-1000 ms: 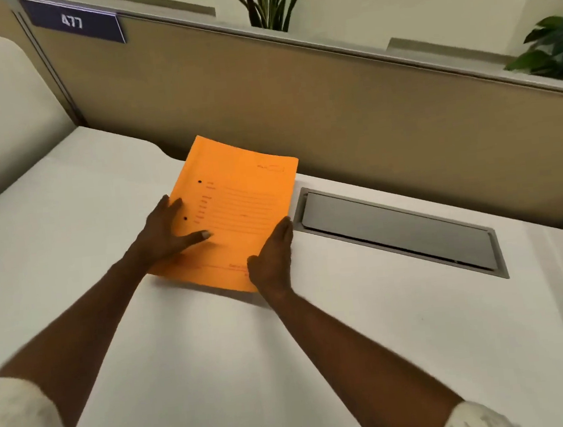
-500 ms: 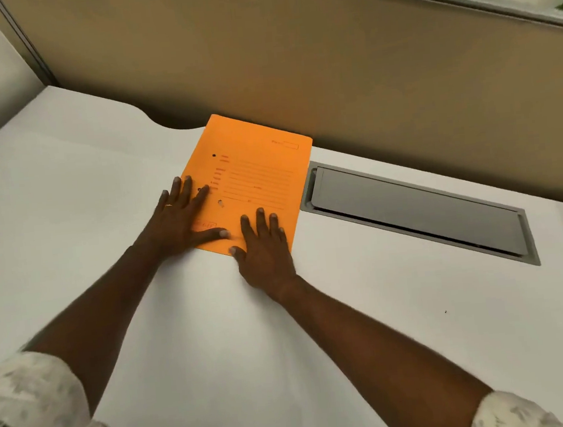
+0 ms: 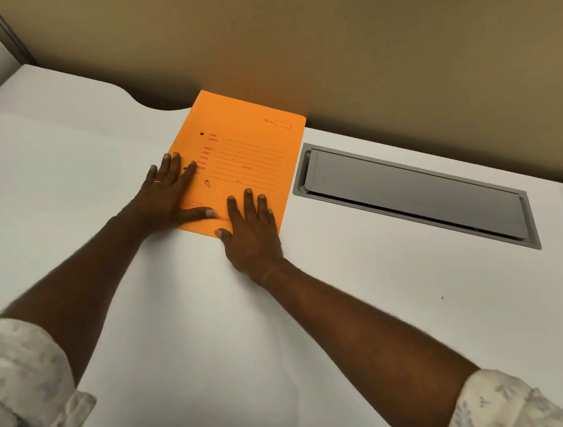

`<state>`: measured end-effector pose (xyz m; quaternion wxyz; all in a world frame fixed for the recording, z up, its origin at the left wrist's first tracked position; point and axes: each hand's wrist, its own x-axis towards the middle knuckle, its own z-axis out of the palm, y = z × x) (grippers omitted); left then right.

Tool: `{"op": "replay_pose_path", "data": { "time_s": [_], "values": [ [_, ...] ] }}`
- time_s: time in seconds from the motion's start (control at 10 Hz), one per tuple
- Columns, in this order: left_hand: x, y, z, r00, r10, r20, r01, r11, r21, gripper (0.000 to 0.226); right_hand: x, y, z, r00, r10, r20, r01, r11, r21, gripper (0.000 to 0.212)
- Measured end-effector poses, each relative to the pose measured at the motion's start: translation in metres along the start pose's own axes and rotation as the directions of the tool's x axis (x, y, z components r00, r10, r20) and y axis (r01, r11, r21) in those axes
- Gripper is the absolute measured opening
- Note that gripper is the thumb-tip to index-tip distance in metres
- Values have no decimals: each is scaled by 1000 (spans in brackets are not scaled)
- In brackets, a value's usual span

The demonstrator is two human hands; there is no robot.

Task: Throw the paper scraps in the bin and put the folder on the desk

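An orange folder with printed lines lies flat on the white desk, its far edge against the tan partition. My left hand rests flat on the folder's near left edge, fingers spread, a ring on one finger. My right hand lies flat on the folder's near right corner, fingers apart. Neither hand grips the folder. No paper scraps or bin are in view.
A grey metal cable hatch is set into the desk to the right of the folder. The tan partition wall runs along the desk's far edge. A curved cut-out sits in the desk's back edge left of the folder.
One second ago both hands held the folder's near edge tilted above the desk. Now it lies flat and both palms rest on it. The view has tilted down.
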<state>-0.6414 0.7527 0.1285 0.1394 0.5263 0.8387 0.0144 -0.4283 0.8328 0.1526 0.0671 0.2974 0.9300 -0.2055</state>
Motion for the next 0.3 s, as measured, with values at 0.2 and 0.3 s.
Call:
{"op": "replay_pose_path", "data": {
  "time_s": [0.2, 0.3],
  "values": [
    [-32, 20, -7, 958, 251, -139, -238, 966, 105, 73, -7, 2, -5, 999, -10, -43, 13, 998, 63, 68],
    [-51, 33, -15, 909, 345, -233, -293, 928, 229, 106, -14, 7, -17, 982, -45, -181, 48, 999, 16, 67]
  ]
}}
